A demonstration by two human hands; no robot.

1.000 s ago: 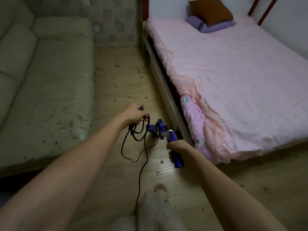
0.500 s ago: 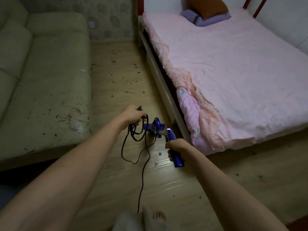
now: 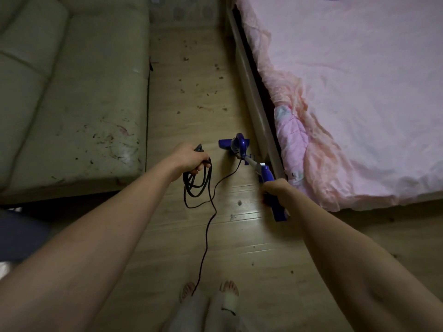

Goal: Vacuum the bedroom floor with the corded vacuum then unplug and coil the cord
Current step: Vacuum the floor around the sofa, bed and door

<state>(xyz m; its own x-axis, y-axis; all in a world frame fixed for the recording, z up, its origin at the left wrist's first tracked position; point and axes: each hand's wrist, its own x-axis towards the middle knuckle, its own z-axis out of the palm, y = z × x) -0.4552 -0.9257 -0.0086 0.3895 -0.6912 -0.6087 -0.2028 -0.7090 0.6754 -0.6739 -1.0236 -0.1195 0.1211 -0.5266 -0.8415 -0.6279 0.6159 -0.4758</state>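
Observation:
A small blue stick vacuum (image 3: 237, 146) stands on the wooden floor (image 3: 239, 240) beside the bed frame, its head pointing up the aisle. My right hand (image 3: 275, 190) grips its blue handle. My left hand (image 3: 189, 158) holds several loops of the black cord (image 3: 206, 236), with the plug sticking out above my fingers. One strand runs from the loops to the vacuum body, another trails down the floor toward my feet.
A grey-green sofa (image 3: 72, 92) borders the aisle on the left, a bed with a pink cover (image 3: 359, 92) on the right. Dark crumbs (image 3: 201, 106) litter the floor ahead of the vacuum. My feet (image 3: 208, 293) stand at the bottom.
The view has tilted down and moved closer. The vacuum head has slid forward along the bed frame. Both hands keep their grips.

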